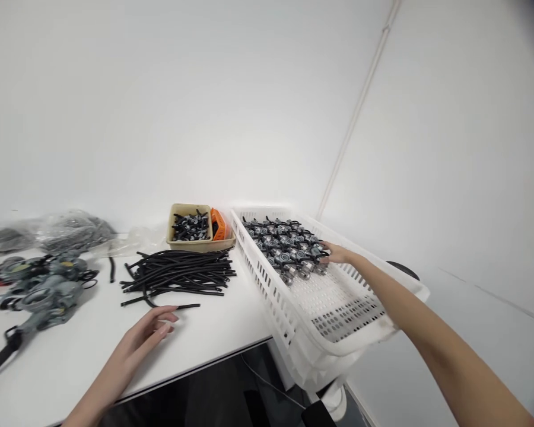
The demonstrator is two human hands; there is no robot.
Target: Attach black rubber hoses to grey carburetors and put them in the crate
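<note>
My right hand (337,252) reaches into a white plastic basket (267,284). Its fingers are around a grey part with a black hose (319,251) at the right end of a row; the fingertips are partly hidden. Several similar grey parts (287,258) with clear lower pieces and short black hoses stand in close rows beside it. On the left, my left hand (149,332) is just above the white table, fingers loosely curved and apart, holding nothing. Closest to it is a pile of cut black rubber hoses (182,273).
Behind the hoses, a cream tray (190,244) holds small black and grey pieces, with an orange basket (218,224) beside it. Grey rubber pieces with black straps (44,290) and plastic bags (73,230) lie at left. The basket overhangs the table's front edge (204,370).
</note>
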